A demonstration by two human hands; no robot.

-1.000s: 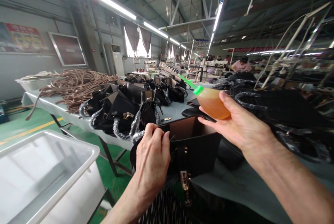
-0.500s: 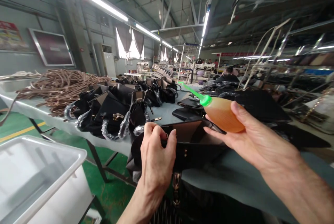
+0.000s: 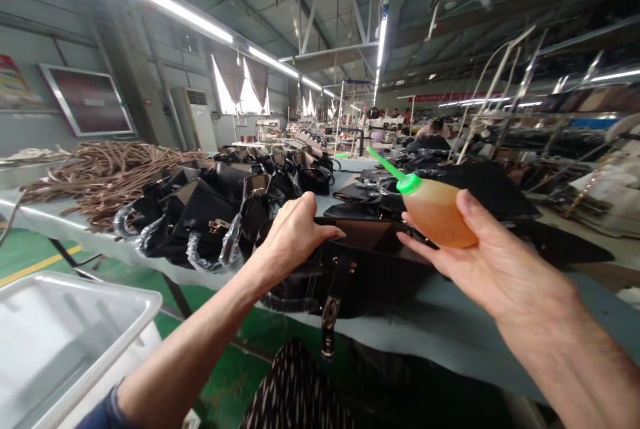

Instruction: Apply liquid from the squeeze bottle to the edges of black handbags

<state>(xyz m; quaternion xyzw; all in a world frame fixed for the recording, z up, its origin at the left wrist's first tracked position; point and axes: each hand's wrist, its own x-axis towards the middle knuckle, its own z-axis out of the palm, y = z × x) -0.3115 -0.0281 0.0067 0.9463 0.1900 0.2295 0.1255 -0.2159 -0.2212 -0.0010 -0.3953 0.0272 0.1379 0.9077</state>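
Observation:
A black handbag [image 3: 370, 272] with an open brown-lined mouth and a gold clasp stands at the near edge of the grey table [image 3: 450, 329]. My left hand [image 3: 290, 235] grips the bag's upper left rim, fingers curled over it. My right hand [image 3: 480, 262] holds a squeeze bottle [image 3: 435, 212] of orange liquid with a long green nozzle, tilted up and to the left, just above the bag's right side.
A row of black handbags [image 3: 210, 215] with plastic-wrapped handles fills the table to the left, beside a heap of brown straps [image 3: 100, 172]. More black bags [image 3: 480, 182] lie behind my right hand. A white plastic bin [image 3: 65, 335] stands low left. People work far back.
My left arm has stretched forward and the hand has shifted up along the bag's rim. The bag sits farther from me. My right hand with the bottle has stayed about level.

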